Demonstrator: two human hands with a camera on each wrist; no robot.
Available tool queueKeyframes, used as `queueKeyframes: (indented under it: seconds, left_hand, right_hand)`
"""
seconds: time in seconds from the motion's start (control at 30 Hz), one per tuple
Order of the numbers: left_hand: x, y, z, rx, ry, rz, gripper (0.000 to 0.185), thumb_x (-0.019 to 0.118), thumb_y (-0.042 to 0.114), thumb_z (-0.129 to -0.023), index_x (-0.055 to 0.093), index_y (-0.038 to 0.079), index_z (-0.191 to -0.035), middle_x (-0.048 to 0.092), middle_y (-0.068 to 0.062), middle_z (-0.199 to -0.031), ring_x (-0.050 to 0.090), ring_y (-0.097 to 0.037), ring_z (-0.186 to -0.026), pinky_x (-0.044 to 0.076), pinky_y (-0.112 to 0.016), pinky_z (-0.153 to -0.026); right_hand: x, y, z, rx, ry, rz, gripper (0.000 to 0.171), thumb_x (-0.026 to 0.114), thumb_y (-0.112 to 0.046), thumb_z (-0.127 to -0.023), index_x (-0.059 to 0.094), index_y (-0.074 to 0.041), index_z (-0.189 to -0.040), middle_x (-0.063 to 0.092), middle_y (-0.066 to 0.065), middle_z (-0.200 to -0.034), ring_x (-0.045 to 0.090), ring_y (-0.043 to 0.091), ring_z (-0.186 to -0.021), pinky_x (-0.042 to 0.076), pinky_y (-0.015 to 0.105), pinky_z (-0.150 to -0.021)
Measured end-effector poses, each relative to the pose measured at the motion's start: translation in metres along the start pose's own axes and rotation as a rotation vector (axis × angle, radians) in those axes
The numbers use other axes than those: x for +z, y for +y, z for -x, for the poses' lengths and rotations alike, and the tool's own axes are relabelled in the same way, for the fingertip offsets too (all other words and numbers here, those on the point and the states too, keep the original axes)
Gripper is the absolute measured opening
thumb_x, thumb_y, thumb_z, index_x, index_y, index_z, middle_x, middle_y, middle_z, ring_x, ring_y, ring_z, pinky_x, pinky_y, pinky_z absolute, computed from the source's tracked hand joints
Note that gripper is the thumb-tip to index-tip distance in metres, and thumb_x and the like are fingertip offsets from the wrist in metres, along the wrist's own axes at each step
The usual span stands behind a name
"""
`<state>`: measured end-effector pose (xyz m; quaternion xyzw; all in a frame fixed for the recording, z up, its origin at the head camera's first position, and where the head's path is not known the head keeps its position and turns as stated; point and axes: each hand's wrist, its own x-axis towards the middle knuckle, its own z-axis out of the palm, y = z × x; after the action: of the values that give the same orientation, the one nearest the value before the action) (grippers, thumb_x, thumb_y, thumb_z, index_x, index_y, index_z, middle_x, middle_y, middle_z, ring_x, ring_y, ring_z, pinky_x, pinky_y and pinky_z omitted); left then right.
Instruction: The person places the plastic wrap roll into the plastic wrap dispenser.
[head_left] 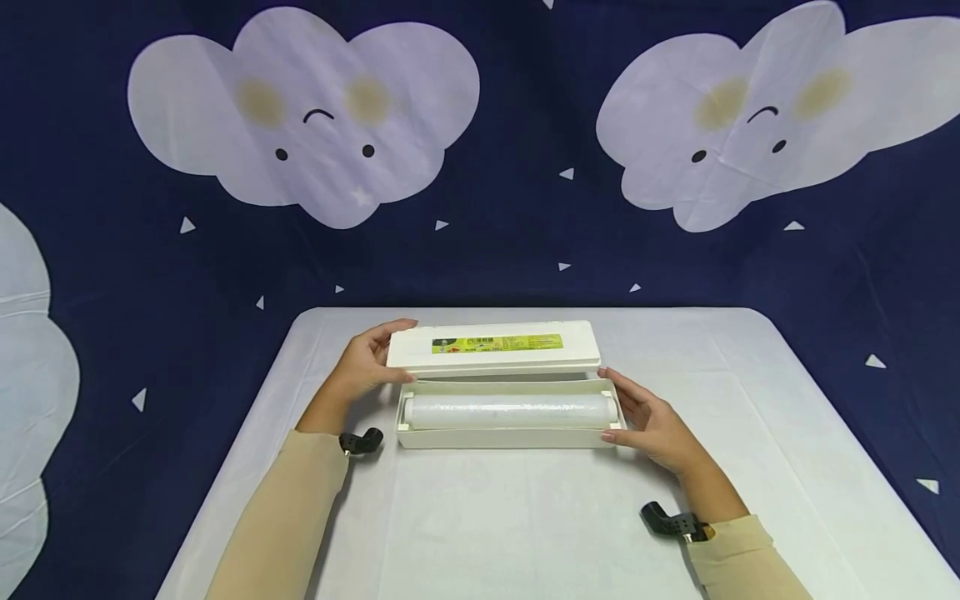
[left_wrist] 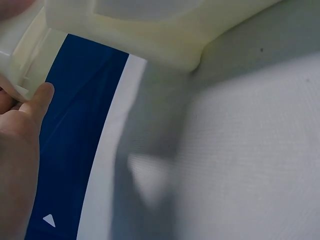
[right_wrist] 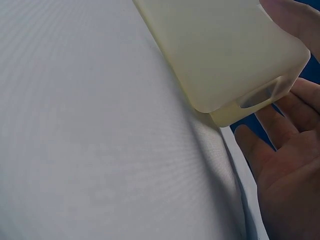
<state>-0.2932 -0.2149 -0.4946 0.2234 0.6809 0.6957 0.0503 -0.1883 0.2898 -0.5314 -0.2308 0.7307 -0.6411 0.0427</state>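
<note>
A cream plastic film dispenser box (head_left: 510, 437) lies across the middle of the white table, its lid (head_left: 495, 354) raised toward the back. A roll of clear film (head_left: 510, 409) lies inside the open base. My left hand (head_left: 367, 362) grips the lid's left end, fingers over the top corner and thumb below. In the left wrist view, the thumb (left_wrist: 30, 112) sits beside the box's cream underside (left_wrist: 150, 35). My right hand (head_left: 648, 421) cups the base's right end with relaxed fingers. In the right wrist view, those fingers (right_wrist: 285, 165) lie just beside the box corner (right_wrist: 220, 55).
The white cloth-covered table (head_left: 525, 517) has rounded far corners and bare room in front of the box and to both sides. A dark blue backdrop (head_left: 525, 208) with white clouds hangs behind it. Black wrist mounts (head_left: 362, 441) sit on both sleeves.
</note>
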Motion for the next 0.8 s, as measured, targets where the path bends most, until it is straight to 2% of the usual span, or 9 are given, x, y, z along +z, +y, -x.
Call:
queueKeyframes:
  seconds: [0.2,0.37,0.53,0.63,0.8]
  left_hand:
    - [0.0,0.003,0.004,0.017,0.001,-0.005,0.097,0.087,-0.03,-0.061,0.052,-0.008,-0.149,0.048,-0.032,-0.15,0.061,-0.021,-0.124,0.055,-0.029,-0.099]
    - [0.001,0.006,0.009,0.025,-0.009,-0.026,0.097,0.087,-0.029,-0.061,0.053,-0.008,-0.149,0.049,-0.025,-0.152,0.059,-0.02,-0.126,0.055,-0.028,-0.099]
    - [0.003,0.009,0.013,0.021,-0.012,-0.009,0.098,0.086,-0.032,-0.059,0.054,-0.007,-0.148,0.05,-0.02,-0.153,0.058,-0.023,-0.129,0.054,-0.03,-0.101]
    - [0.006,0.011,0.015,0.016,-0.018,-0.001,0.098,0.088,-0.03,-0.057,0.056,-0.006,-0.146,0.051,-0.017,-0.153,0.058,-0.024,-0.129,0.054,-0.032,-0.102]
    - [0.01,0.015,0.017,0.028,-0.038,-0.001,0.098,0.091,-0.027,-0.057,0.056,-0.007,-0.146,0.051,-0.018,-0.154,0.058,-0.025,-0.129,0.054,-0.033,-0.102]
  right_hand:
    - [0.001,0.003,0.0,0.017,0.014,0.025,0.101,0.086,0.012,-0.08,0.03,0.002,-0.164,0.028,0.024,-0.167,0.021,0.041,-0.154,0.029,0.023,-0.119]
    - [0.0,0.003,0.0,0.034,0.027,0.043,0.102,0.089,0.007,-0.08,0.033,-0.004,-0.164,0.031,0.02,-0.167,0.026,0.036,-0.154,0.031,0.022,-0.118]
    - [0.0,0.003,0.0,0.023,0.023,0.044,0.103,0.089,0.006,-0.08,0.032,-0.003,-0.164,0.031,0.021,-0.167,0.03,0.028,-0.153,0.032,0.022,-0.117]
    - [-0.001,0.002,-0.001,-0.007,0.023,0.007,0.103,0.085,0.012,-0.081,0.026,0.002,-0.165,0.028,0.026,-0.167,0.035,0.024,-0.151,0.034,0.023,-0.117]
    - [-0.001,-0.001,-0.005,-0.043,0.047,-0.068,0.109,0.079,0.021,-0.081,0.014,0.002,-0.167,0.023,0.03,-0.166,0.041,0.019,-0.146,0.033,0.025,-0.118]
